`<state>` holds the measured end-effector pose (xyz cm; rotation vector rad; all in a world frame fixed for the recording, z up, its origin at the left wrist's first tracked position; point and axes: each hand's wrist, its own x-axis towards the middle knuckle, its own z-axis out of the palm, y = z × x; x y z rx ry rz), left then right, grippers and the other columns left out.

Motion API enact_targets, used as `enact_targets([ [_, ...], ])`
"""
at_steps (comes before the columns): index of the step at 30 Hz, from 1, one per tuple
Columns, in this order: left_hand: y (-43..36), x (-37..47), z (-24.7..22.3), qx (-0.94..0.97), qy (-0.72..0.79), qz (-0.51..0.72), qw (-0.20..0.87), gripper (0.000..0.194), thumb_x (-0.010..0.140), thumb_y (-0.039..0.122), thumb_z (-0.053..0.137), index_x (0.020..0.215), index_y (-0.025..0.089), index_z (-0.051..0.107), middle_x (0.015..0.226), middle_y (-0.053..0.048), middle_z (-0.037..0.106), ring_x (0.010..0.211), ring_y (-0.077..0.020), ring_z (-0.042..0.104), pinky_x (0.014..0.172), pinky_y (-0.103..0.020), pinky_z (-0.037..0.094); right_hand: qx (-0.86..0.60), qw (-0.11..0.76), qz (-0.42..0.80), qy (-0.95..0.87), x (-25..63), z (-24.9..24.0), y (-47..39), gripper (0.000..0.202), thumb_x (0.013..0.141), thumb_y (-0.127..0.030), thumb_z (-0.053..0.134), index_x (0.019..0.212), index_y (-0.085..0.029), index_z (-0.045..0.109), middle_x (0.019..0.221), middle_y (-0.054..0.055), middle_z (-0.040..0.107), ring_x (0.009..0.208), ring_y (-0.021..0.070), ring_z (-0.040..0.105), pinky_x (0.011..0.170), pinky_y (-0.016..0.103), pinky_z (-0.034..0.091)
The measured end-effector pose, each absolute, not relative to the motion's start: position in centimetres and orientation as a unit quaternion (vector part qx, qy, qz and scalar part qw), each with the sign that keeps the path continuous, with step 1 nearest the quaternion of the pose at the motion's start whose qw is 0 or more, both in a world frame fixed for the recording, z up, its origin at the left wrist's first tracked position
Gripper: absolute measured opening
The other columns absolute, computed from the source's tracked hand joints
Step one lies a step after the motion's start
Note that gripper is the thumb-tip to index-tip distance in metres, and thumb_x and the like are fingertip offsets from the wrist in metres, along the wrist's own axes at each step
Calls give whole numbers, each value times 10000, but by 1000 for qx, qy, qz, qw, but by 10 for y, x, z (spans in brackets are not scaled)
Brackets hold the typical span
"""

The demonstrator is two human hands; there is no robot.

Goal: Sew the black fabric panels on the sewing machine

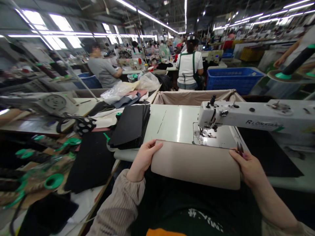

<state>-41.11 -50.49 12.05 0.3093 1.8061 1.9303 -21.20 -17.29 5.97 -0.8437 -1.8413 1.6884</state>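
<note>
A beige fabric panel (pixel 195 164) with a dark upper edge is stretched between my two hands, in front of the sewing machine (pixel 246 114). My left hand (pixel 145 155) pinches its upper left corner, thumb on top. At the upper right corner, my right hand (pixel 248 167) grips the panel. Small thread snips (pixel 240 149) with dark blades also stick out of the right hand's fingers. The machine's needle and presser foot stand just beyond the panel. Left of them lies a stack of black panels (pixel 130 126) on the pale machine table (pixel 169 123).
More black panels lie at the left (pixel 91 160) and under the machine arm (pixel 268 152). Thread cones with a green base (pixel 53 181) crowd the lower left. Behind the table are a cloth-lined bin (pixel 180 98), a blue crate (pixel 233 78) and several people at other machines.
</note>
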Motion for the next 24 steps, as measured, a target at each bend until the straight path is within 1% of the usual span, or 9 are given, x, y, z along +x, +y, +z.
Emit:
enact_targets([
  [3,-519,-425,160,152,735,643,152,416,768,486,735,1004,144,739,913,-57,722,761,-179,625,656,-247,453,-293,186,665,-661,-218,55,-180,425,781,-523,713,1077,-218,703,863,29,688,494,73,445,407,203,359],
  [5,-536,-433,203,177,797,577,4,402,816,486,694,1050,160,734,922,-42,715,788,-174,610,659,-244,440,-274,174,665,-673,-222,53,-184,471,812,-539,678,1165,-227,665,905,36,686,441,41,310,363,197,247],
  [8,-563,-447,264,220,813,440,-311,345,894,412,643,1150,188,699,989,-30,670,866,-152,570,735,-248,435,-276,199,665,-665,-230,49,-189,467,783,-539,713,1102,-201,666,849,26,656,452,38,297,375,197,216],
  [10,-576,-462,281,270,811,338,-394,302,921,375,620,1169,219,694,973,-25,628,890,-149,549,783,-260,437,-286,211,682,-639,-238,47,-193,435,761,-529,740,1013,-182,667,740,-5,603,454,42,312,385,195,213],
  [13,-584,-498,256,372,839,232,-321,289,951,367,562,1186,253,686,915,-32,585,875,-167,552,817,-286,447,-280,212,719,-599,-249,45,-197,391,750,-500,763,946,-178,658,661,-41,528,450,39,315,389,190,197],
  [17,-587,-536,168,440,874,128,-161,345,977,411,452,1117,231,711,906,-60,586,897,-204,564,863,-324,470,-269,233,752,-555,-262,43,-197,357,740,-466,779,916,-178,661,651,-56,505,421,23,287,375,189,183],
  [19,-588,-539,131,441,881,120,-120,375,964,444,462,1204,241,666,1084,-83,603,1023,-222,568,951,-353,458,-272,250,764,-530,-268,43,-195,354,727,-464,784,892,-175,664,656,-52,524,398,12,259,361,192,167],
  [21,-592,-535,108,443,881,114,-121,426,938,484,498,1290,272,610,1326,-93,530,1206,-260,509,1054,-414,404,-278,267,774,-503,-276,45,-192,371,697,-480,792,856,-170,666,666,-37,560,379,5,226,343,201,152],
  [24,-600,-533,94,459,871,107,-142,407,892,536,543,1174,274,675,1448,-83,456,1292,-309,463,1097,-477,366,-285,277,791,-465,-289,50,-187,408,651,-519,800,801,-164,664,661,-5,606,366,9,210,325,220,151],
])
